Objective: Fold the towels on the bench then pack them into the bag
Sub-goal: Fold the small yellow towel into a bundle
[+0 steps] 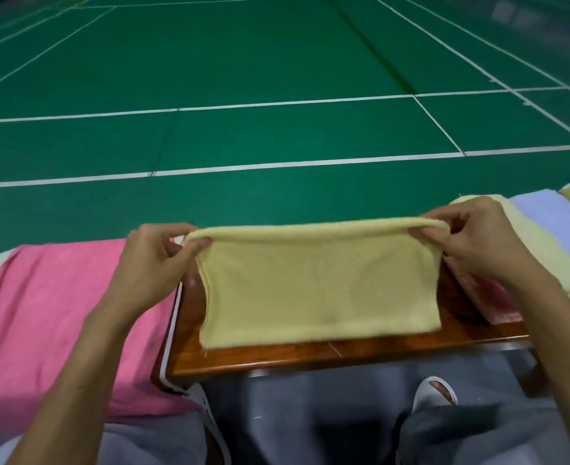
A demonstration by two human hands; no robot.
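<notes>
Nearest the camera are the person's knees in grey trousers and one foot in a white slipper (434,392) on the floor below; just beyond them runs the front edge of a polished wooden bench (310,359); over the middle of the bench hangs the yellow towel (320,286), its lower hem lying near the front edge and its upper edge, a rounded fold, lifted and stretched level between both hands; the left hand (156,260) pinches the upper left corner between thumb and curled fingers, and the right hand (471,236) pinches the upper right corner the same way; a pink towel (59,313) lies spread at the bench's left end, over something white-edged that cannot be made out (possibly the bag, though no bag is plainly visible); towards the right end sits a dark red item (491,297), and past it a row of folded towels (545,236) in pale yellow, lilac and brighter yellow; behind the far edge stretches a green sports court (277,78) marked with white lines. The yellow towel looks light, soft and floppy, likely to sag wherever it is unsupported and unlikely to slip or be damaged; the corners of the folded edge, where both hands already hold it, seem the best places to grip for bringing it down into another fold. No brand, label or legible writing shows anywhere.
</notes>
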